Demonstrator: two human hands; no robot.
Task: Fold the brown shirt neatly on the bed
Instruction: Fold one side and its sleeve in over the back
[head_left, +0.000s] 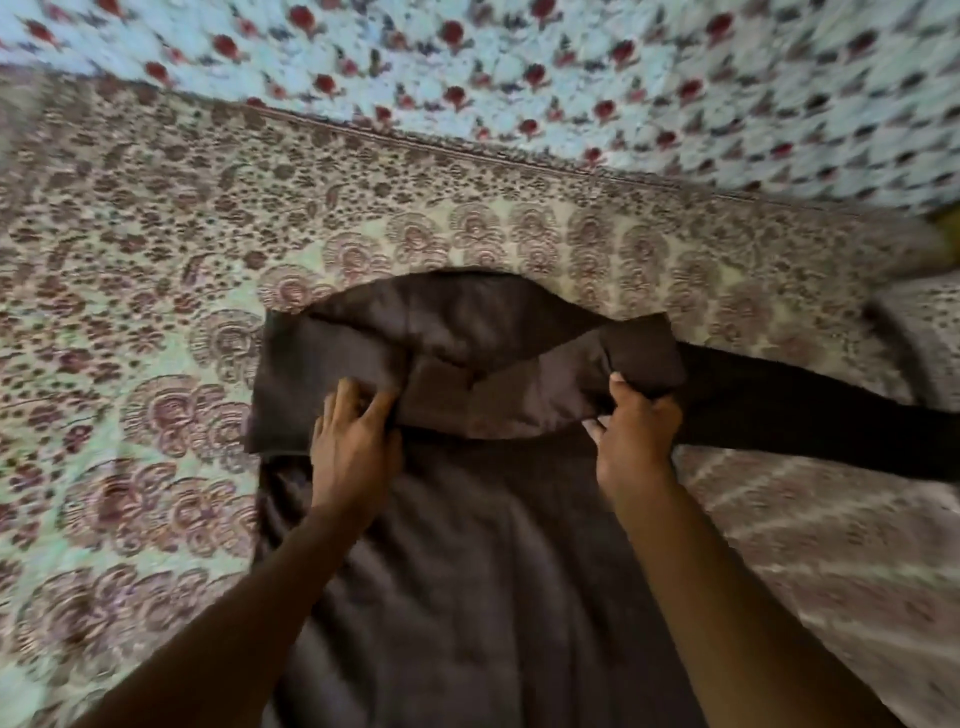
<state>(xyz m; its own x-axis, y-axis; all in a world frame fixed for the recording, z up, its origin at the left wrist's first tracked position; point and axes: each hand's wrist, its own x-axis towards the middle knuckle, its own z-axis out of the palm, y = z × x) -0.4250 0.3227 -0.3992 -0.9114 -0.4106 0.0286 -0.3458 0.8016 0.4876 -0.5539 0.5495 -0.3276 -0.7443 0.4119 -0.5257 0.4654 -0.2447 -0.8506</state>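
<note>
From the head camera, we are looking down at the shirt (467, 545), which is lying flat on the bed (130, 364), its body running from the bottom edge of the picture up toward the middle. The upper part of the shirt is lying folded across itself as a wide band, and we are seeing a lighter brown panel in the middle of that band. One dark sleeve (810, 410) is stretching out flat to the right, reaching the picture's right edge.

Our left hand (353, 436) is resting on the left part of the folded band, fingers spread and fairly straight, pressing the cloth down rather than grasping it. Our right hand (636, 431) is sitting at the right end of the band, just where the sleeve is leaving the body; its fingers are curling into the cloth and pinching a fold of the shirt there. Both forearms are coming in from the bottom of the picture, the left one crossing the bedcover and the right one lying over the shirt's right edge.

The bedcover (467, 223) is showing a brown and cream floral print, and the shirt is lying on it. Beyond the bedcover's far edge, a pale blue cloth (675, 67) with red flowers is filling the top of the picture. The whole view is somewhat blurred.
</note>
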